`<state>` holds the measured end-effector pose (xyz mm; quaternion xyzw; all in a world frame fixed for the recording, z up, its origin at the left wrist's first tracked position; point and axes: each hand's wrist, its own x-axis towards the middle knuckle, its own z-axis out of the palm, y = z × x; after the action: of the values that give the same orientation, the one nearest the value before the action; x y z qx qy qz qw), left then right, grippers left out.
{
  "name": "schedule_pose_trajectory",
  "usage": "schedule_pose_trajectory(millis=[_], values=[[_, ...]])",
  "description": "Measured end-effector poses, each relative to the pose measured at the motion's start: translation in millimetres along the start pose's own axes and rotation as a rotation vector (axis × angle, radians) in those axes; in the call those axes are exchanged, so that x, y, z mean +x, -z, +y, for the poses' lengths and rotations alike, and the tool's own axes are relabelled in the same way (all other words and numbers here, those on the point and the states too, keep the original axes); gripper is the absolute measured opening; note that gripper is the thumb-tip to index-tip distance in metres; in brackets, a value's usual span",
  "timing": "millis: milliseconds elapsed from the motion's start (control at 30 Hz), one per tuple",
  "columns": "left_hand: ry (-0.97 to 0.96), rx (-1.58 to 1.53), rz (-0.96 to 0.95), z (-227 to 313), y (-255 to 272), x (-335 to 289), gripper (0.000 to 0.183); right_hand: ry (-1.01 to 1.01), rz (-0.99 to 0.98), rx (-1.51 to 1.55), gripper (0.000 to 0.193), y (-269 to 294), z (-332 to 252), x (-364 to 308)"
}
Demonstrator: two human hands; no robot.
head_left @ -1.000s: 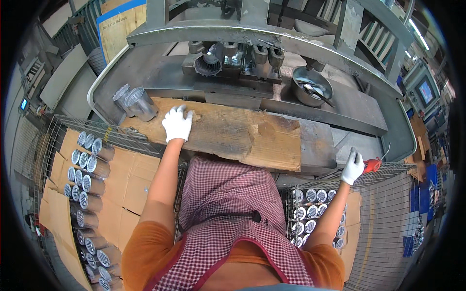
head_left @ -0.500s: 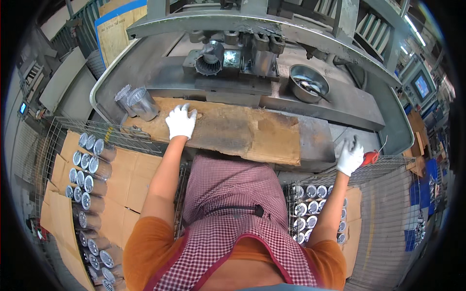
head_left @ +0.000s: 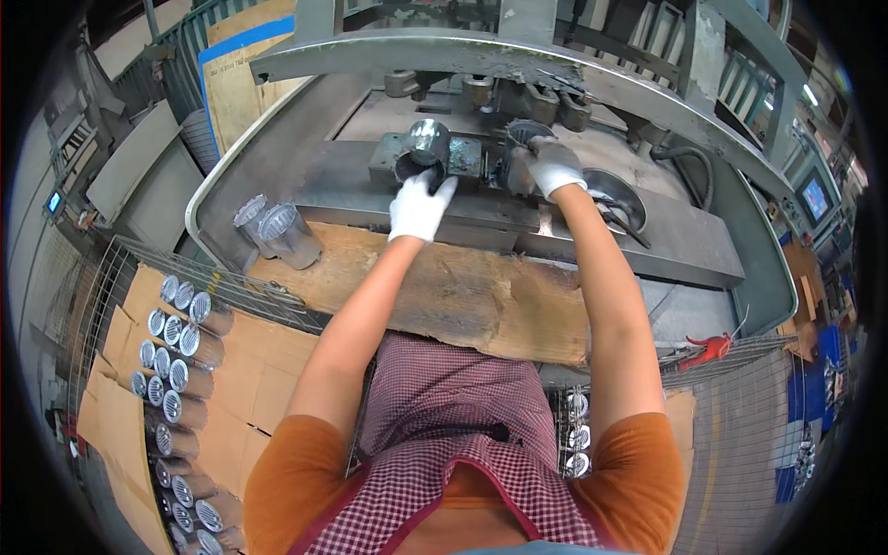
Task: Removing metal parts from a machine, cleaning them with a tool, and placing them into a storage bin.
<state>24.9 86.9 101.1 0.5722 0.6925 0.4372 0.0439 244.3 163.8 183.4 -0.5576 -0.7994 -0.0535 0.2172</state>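
My left hand (head_left: pixel 418 211), in a white glove, reaches up to a shiny metal cylinder (head_left: pixel 428 139) at a machine block. Its fingers are at the cylinder's dark open mouth, the fingertips partly hidden there, with the thumb along the side. My right hand (head_left: pixel 553 168), its glove darkened at the fingers, is closed round the side of a second metal cylinder (head_left: pixel 518 148), which stands upright with its open end up. Two ribbed metal cups (head_left: pixel 289 237) stand at the left end of the cardboard-covered ledge (head_left: pixel 453 287).
Overhead hangs a heavy machine beam (head_left: pixel 444 57). A metal bowl (head_left: pixel 627 199) with a dark-handled tool stands right of my right hand. Wire baskets flank me; the left one holds several finished-looking metal cups (head_left: pixel 190 340) on cardboard. A red-handled tool (head_left: pixel 710 348) hangs at the right basket's edge.
Both hands have moved forward to the machine: the left from the cardboard to the left cylinder, the right from the red-handled tool's side to the right cylinder. The upper tooling no longer covers the right cylinder.
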Motion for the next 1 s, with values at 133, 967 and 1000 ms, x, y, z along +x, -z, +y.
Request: schedule_pose_trajectory(millis=[133,967,1000], values=[[0.049,0.192,-0.031,7,-13,36,0.054,0.043,0.042,0.109,0.042,13,-23,-41],[-0.724,0.456,0.042,59,35,37,0.033,-0.085,-0.2,0.084,0.058,-43,-46,-17],[-0.72,0.46,0.041,51,50,40,0.033,-0.081,-0.203,0.087,0.058,-45,-45,-11]])
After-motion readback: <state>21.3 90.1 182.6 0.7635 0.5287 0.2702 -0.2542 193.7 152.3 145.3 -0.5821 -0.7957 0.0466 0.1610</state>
